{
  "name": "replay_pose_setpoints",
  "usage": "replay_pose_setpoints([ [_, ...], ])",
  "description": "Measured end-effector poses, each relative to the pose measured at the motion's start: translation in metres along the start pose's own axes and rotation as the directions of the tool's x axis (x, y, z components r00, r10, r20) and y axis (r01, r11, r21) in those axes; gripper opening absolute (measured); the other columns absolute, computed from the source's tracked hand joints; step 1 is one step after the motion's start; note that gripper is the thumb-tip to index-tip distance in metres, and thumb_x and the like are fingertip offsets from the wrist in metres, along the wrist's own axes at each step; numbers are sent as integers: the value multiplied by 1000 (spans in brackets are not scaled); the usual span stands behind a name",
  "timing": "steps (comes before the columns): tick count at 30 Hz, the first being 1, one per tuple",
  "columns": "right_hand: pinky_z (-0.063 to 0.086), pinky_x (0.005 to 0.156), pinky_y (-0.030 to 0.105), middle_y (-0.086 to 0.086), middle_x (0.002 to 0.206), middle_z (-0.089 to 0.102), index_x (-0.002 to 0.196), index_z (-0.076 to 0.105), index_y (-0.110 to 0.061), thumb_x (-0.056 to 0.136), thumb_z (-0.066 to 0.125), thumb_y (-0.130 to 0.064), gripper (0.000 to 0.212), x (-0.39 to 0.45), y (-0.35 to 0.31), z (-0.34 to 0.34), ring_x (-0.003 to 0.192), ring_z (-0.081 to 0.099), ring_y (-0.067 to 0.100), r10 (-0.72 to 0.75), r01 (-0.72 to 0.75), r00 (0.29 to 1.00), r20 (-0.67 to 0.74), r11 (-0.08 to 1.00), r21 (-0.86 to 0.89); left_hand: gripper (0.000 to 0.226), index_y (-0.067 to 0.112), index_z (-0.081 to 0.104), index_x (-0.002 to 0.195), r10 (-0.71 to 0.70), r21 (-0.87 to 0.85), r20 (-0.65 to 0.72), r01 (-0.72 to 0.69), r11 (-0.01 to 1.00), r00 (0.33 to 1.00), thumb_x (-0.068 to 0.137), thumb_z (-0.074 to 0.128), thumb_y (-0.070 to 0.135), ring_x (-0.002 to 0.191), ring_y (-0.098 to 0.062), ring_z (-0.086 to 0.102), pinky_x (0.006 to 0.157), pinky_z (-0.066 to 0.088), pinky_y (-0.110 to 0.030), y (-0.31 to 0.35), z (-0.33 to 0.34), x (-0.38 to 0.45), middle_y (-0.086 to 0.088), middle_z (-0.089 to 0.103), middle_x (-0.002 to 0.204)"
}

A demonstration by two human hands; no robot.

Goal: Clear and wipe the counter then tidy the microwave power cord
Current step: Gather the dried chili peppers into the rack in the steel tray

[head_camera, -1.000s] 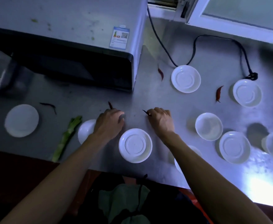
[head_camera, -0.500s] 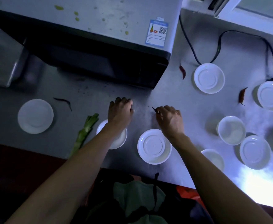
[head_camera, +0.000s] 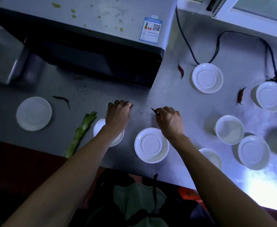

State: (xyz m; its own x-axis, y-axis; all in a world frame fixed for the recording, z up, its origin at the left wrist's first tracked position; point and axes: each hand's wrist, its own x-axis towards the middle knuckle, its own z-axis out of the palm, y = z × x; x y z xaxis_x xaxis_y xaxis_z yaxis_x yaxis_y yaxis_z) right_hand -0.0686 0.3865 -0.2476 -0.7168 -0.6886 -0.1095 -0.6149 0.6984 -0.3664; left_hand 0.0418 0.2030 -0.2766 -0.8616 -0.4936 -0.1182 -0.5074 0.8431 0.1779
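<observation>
Nearest, the left hand [head_camera: 118, 115] and right hand [head_camera: 170, 119] each pinch a dried chili off the tabletop [head_camera: 175, 99] (dishes crowd both wrists, so an elbow could knock one). Farther back, the microwave power cord [head_camera: 216, 45] sprawls loose and could snag a saucer.

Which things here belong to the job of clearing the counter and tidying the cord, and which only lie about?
Belong to the job:
counter
white dishes
dried chillies
green stalk
power cord
microwave
left hand and right hand, each pinching a chilli

Only lying about:
metal box
</observation>
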Motion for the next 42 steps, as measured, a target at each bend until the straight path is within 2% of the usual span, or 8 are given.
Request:
replay_pose_setpoints([
  [3, 49, 70, 43, 10, 83, 65, 100, 72, -8, 87, 66, -6, 14, -5, 4, -6, 75, 59, 35, -29, 29, 1000, -9, 999, 13, 21, 17, 67, 92, -5, -7, -33, 5, 1000, 999, 101, 51, 26, 83, -29, 60, 72, 33, -38, 4, 0, -6, -4, 65, 89],
  [8, 44, 59, 37, 12, 78, 64, 98, 73, -7, 85, 67, -4, 14, -13, 6, -14, 71, 58, 37, -119, 121, 992, -36, 991, 58, 49, 20, 68, 110, 6, -69, 4, -6, 998, 1000, 95, 22, 29, 99, -26, 59, 82, 36, -41, 14, -17, -26, -1, 62, 112],
  [11, 43, 60, 36, 11, 79, 63, 98, 72, -8, 87, 65, -7, 12, -17, 3, -15, 75, 59, 37, -149, 152, 988, -45, 984, 91, 26, 21, 66, 109, -45, -73, -8, 44, 996, 999, 96, 44, 15, 97, -24, 62, 82, 37, -40, 14, -23, -40, 2, 63, 111],
  [15, 46, 59, 36, 10, 79, 64, 100, 72, -8, 88, 65, -6, 14, -19, -12, -16, 74, 59, 36, -221, 227, 974, -58, 966, 121, 19, 18, 68, 100, -71, -155, -129, 51, 987, 989, 88, 60, 5, 86, -25, 64, 74, 35, -36, 8, -33, -58, 2, 64, 99],
  [19, 47, 61, 37, 9, 82, 65, 103, 71, -9, 89, 65, -9, 16, -18, -26, -19, 77, 59, 34, -235, 243, 969, -75, 962, 125, 16, 12, 67, 103, 22, -280, -314, -115, 953, 949, 92, 55, 9, 84, -25, 59, 74, 43, -38, 5, -51, -58, -2, 63, 95],
  [24, 49, 60, 38, 9, 81, 65, 103, 71, -9, 88, 66, -8, 16, -18, -40, -23, 76, 59, 33, -239, 249, 965, -103, 965, 87, 23, 11, 67, 103, 81, -280, -360, -190, 941, 930, 91, 48, 16, 86, -28, 61, 75, 47, -45, -13, -63, -54, -4, 63, 94],
  [31, 51, 63, 40, 12, 87, 69, 101, 74, -10, 84, 69, -6, 17, -12, -117, -6, 81, 62, 38, -297, 306, 946, -131, 951, 52, 24, 13, 66, 108, 76, -251, -400, -189, 949, 913, 97, 46, 20, 88, -26, 59, 76, 44, -42, -87, -80, -88, -2, 62, 98],
  [42, 52, 68, 39, 10, 92, 69, 105, 74, -15, 87, 67, -9, 20, -13, -310, 40, 89, 63, 37, -490, 497, 866, -99, 865, 67, 24, 18, 73, 100, -93, -152, -452, 26, 988, 887, 88, 52, 17, 80, -29, 64, 62, 47, -39, -269, -125, -178, -2, 67, 93],
])
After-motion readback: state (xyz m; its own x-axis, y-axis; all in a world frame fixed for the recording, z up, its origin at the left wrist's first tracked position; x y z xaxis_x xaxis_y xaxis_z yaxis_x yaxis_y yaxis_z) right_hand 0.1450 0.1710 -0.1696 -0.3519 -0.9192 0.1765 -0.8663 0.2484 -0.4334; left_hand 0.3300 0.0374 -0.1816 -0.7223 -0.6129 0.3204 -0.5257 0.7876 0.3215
